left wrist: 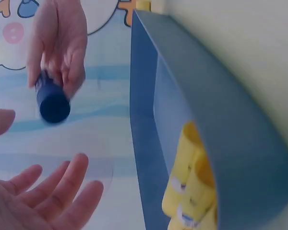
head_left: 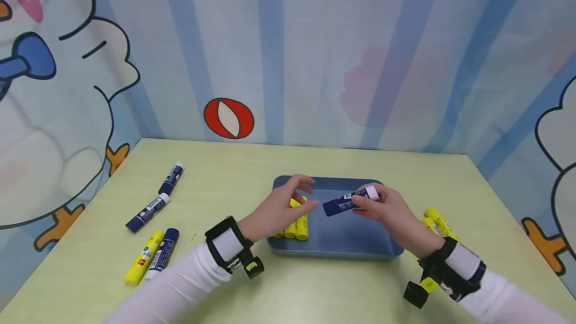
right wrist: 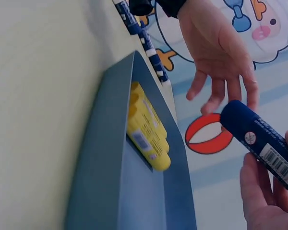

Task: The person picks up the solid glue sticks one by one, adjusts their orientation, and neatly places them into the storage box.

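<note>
A dark blue glue stick with a white end (head_left: 338, 205) is pinched in my right hand (head_left: 382, 208) above the blue tray (head_left: 333, 253). Its dark end points toward my left hand (head_left: 281, 209), which hovers over the tray's left part with fingers spread and holds nothing. In the left wrist view a gap shows between the left fingers and the glue stick (left wrist: 55, 106). Several yellow glue sticks (head_left: 302, 224) lie side by side at the left inside the tray, partly hidden by the left hand in the head view.
On the left of the table lie a yellow glue stick (head_left: 144, 258) beside a dark blue one (head_left: 164, 251), and two more dark blue glue sticks (head_left: 147, 212) farther back. Yellow glue sticks (head_left: 438, 221) lie right of the tray, partly behind my right wrist. A patterned curtain (head_left: 306, 64) stands behind.
</note>
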